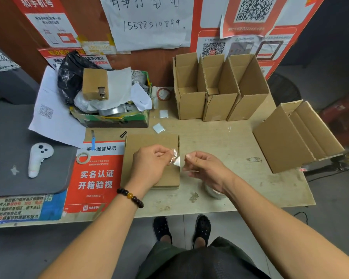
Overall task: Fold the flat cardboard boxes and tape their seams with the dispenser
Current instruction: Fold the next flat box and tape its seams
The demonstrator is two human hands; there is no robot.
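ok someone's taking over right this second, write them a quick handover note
Left hand and right hand both pinch a crumpled strip of clear tape above the flat cardboard stack.
Tape roll sits on the table under the right wrist.
Done: three folded boxes stand open at the back; a fourth box lies on its side at the right.
Left: sort out the tape, then fold and tape the remaining flats.

- We see clear, glossy plastic tape (175, 158), crinkled and catching light.
- The flat box (149, 140) and the three upright boxes (220, 105) at far right look like matt brown corrugated cardboard.
- Our tabletop (220, 133) reads as pale, scuffed wood board.
- The far-left bag (70, 75) is shiny black plastic film.
- The controller (37, 158) is smooth white plastic.
- The bracelet (130, 196) has polished dark beads.
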